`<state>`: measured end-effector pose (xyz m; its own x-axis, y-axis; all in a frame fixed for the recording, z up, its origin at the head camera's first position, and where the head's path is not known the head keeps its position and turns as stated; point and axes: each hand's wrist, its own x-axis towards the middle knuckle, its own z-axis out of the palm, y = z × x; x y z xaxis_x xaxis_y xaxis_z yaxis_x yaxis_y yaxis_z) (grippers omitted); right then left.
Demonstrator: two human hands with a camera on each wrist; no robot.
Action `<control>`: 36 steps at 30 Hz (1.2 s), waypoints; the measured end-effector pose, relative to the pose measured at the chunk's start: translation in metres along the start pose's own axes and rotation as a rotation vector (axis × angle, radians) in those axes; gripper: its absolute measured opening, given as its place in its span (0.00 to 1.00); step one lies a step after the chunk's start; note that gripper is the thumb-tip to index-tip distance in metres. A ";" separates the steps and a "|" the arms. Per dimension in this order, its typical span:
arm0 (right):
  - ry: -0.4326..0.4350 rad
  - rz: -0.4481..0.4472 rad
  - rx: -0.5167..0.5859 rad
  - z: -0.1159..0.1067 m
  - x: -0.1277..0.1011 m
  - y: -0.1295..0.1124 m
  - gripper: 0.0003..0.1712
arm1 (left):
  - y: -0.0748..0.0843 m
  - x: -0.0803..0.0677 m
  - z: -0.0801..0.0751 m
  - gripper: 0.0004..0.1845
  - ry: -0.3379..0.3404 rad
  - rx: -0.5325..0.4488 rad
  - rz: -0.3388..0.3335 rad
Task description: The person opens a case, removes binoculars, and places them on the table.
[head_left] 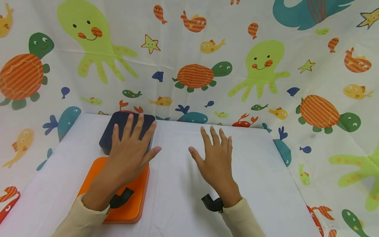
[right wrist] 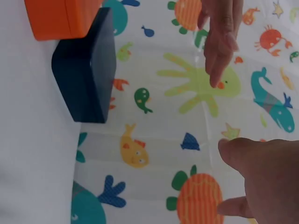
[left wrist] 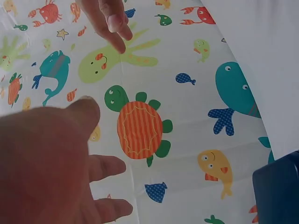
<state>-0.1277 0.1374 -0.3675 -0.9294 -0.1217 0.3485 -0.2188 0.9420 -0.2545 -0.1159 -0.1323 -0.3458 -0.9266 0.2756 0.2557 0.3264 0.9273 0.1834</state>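
Both hands are held up over the white table, fingers straight and spread, with nothing in them. In the head view the left hand [head_left: 130, 153] overlaps a dark navy box [head_left: 119, 120] and an orange box [head_left: 137, 200], hiding part of each. To its right, the right hand [head_left: 217, 161] is over bare white cloth, thumb pointing toward the left hand. The right wrist view shows the navy box [right wrist: 84, 77] beside the orange box [right wrist: 58, 18], both apart from the right hand [right wrist: 271, 177]. In the left wrist view the navy box [left wrist: 278, 193] sits at the lower right.
A white cloth covers the table [head_left: 177, 191]. Behind it and along both sides hangs a curtain [head_left: 183, 42] printed with sea animals. Black straps [head_left: 211, 202] show at both wrists, below beige sleeves [head_left: 241, 217].
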 end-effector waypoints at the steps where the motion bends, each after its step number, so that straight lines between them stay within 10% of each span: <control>1: 0.019 -0.002 0.013 0.002 -0.001 -0.001 0.44 | -0.001 -0.001 0.000 0.41 0.001 -0.004 -0.002; 16: 0.102 -0.016 0.232 0.021 -0.011 -0.022 0.34 | -0.025 -0.024 0.006 0.35 0.151 -0.235 0.004; 36: 0.074 -0.040 0.394 0.044 -0.023 -0.045 0.30 | -0.059 -0.059 0.015 0.36 0.038 -0.318 -0.208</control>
<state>-0.1095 0.0844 -0.4038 -0.8969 -0.1196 0.4257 -0.3651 0.7433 -0.5605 -0.0828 -0.1992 -0.3863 -0.9735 0.0752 0.2158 0.1796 0.8358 0.5188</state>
